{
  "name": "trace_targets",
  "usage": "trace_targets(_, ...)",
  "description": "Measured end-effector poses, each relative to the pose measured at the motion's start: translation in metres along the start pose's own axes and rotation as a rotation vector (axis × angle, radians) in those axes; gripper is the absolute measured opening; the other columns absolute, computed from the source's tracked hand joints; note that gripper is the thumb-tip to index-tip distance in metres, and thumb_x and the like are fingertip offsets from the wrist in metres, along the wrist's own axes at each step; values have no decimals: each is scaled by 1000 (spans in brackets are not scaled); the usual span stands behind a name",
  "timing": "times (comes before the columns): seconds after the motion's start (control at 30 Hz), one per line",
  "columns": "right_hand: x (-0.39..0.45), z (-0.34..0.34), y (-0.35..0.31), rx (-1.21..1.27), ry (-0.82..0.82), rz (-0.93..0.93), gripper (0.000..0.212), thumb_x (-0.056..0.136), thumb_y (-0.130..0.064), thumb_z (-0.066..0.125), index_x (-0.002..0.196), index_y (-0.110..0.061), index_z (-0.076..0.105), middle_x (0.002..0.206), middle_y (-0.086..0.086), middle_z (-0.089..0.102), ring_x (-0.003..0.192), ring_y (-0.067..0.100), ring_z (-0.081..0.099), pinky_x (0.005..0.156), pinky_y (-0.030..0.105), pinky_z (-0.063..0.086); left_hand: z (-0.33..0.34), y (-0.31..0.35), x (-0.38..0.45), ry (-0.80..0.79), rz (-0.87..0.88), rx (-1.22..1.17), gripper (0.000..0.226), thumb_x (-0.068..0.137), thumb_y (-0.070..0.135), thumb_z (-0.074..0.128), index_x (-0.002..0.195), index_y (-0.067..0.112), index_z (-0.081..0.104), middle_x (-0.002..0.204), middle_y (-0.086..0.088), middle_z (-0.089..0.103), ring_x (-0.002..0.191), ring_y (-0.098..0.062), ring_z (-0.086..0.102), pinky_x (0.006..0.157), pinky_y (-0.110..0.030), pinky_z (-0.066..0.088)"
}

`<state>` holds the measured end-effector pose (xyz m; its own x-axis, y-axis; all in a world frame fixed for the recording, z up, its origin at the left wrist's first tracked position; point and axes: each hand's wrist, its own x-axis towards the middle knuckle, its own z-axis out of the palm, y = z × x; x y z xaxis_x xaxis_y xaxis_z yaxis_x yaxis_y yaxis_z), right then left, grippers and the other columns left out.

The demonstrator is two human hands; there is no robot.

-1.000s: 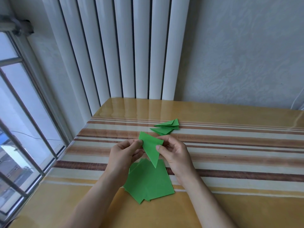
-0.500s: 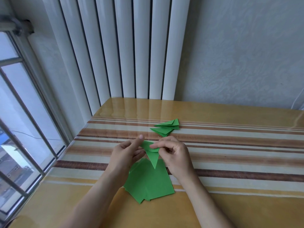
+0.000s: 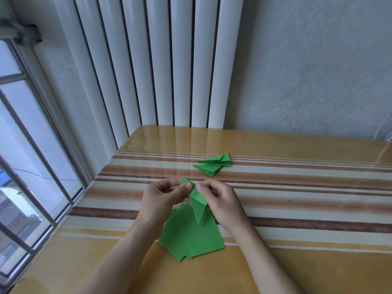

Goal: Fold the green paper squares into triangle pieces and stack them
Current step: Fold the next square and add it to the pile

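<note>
Folded green piece (image 3: pixel 196 203) held above the flat green squares (image 3: pixel 191 236), tip pointing down; left hand (image 3: pixel 164 198) and right hand (image 3: pixel 220 200) both pinch its upper edge, thumbs on top. Finished triangle pile (image 3: pixel 214 165) lies farther back on the striped table (image 3: pixel 297 187)

The worktop (image 3: pixel 297 266) is glossy and yellow-tan, crossed by a broad band of cream, tan and dark brown stripes running left to right. A loose pile of flat green paper squares (image 3: pixel 191 236) lies on it near the front, fanned so several corners stick out, partly on the stripes and partly on the plain yellow. Farther back, on the stripes, rests a small stack of folded green triangle pieces (image 3: pixel 214 165), well apart from the squares.
</note>
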<state>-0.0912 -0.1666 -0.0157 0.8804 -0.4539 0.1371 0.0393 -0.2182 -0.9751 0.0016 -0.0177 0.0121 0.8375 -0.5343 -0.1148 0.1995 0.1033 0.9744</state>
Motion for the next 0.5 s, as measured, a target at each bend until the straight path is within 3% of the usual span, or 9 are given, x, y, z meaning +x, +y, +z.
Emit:
trace_targets(0.2, 2, -1, 4, -22, 15, 8, 10, 97, -26, 74, 101, -18, 79, 90, 3, 80, 86, 24, 77, 85, 53, 60, 3, 1, -2, 56, 30, 60, 15, 84, 10, 81, 95, 0, 78, 75, -10, 79, 55, -7, 70, 47, -14, 49)
trace_targets(0.5, 2, 0, 4, -25, 10, 36, 12, 92, -26, 80, 101, -19, 77, 93, 3, 80, 88, 23, 78, 86, 56, 61, -1, -2, 1, 36, 97, 131, 17, 84, 12, 80, 94, -1, 78, 71, -7, 76, 59, -7, 67, 57, -15, 52)
